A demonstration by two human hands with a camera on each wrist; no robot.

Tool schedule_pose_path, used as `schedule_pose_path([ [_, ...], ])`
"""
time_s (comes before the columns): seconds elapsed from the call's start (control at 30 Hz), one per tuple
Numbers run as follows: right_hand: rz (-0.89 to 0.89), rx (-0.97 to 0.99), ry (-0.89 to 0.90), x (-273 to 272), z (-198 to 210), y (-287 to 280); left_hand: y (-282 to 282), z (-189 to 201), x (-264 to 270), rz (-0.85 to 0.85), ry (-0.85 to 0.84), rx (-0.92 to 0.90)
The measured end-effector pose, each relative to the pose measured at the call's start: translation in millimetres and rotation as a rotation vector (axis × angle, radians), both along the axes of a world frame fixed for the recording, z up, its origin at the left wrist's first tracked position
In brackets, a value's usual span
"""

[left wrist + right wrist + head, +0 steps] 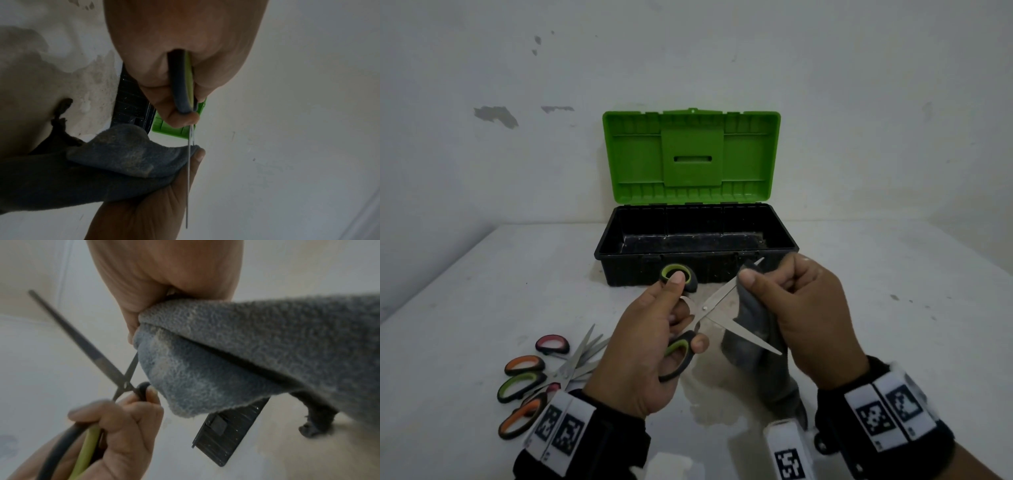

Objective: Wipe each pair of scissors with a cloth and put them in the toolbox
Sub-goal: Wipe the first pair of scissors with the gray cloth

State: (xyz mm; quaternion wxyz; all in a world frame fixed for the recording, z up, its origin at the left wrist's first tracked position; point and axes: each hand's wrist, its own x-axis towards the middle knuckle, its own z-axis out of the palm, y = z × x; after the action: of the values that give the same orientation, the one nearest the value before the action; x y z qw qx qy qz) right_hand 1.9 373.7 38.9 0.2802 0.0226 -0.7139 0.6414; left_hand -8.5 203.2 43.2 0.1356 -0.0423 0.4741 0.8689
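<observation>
Both hands were raised, each wrist in a black band. The left hand (643, 346), at seven o'clock, curled fingers through scissor (717, 310) handles. The right hand (803, 315), at four o'clock, pinched a grey cloth (756, 346) around one blade.

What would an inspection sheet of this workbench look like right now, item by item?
Surface: pale table, stained and speckled near the toolbox.
Job's things: toolbox open, green lid up, black tray looks empty; green-handled scissors held open above the table; grey cloth wrapped on the upper blade; scissors pile with orange, green and pink handles at near left.
Clutter: nothing seen.
Hands: left hand grips the scissors' handles; right hand pinches the cloth around the blade.
Cables: nothing seen.
Surroundings: white wall with chipped paint patches.
</observation>
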Motion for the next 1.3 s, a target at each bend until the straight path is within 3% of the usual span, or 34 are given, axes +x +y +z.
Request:
schedule_pose_path([
  [0.1,0.012,-0.011,-0.009,-1.5,-0.6,4.3,1.2,0.2,0.5,0.004,0.019,-0.012],
  [0.33,-0.140,-0.023,0.020,-11.0,10.1,29.0,6.4,-4.3,3.3,0.083,0.115,-0.128],
  [0.6,-0.047,0.442,0.085,9.2,13.6,3.3,17.6,-10.3,6.9,0.247,0.418,-0.366],
  [0.7,0.019,0.519,0.074,13.1,11.4,-6.6,19.0,-9.0,10.6,0.261,0.511,-0.411],
  [0.9,-0.119,0.484,0.042,-0.3,7.4,3.4,18.1,-9.3,10.6,0.255,0.536,-0.359],
  [1.03,-0.043,0.516,0.060,6.8,5.3,-2.8,15.1,-10.2,9.3,0.242,0.561,-0.352],
  [1.3,-0.245,0.343,-0.024,-13.2,6.1,26.2,12.8,-11.9,10.1,0.186,0.552,-0.318],
])
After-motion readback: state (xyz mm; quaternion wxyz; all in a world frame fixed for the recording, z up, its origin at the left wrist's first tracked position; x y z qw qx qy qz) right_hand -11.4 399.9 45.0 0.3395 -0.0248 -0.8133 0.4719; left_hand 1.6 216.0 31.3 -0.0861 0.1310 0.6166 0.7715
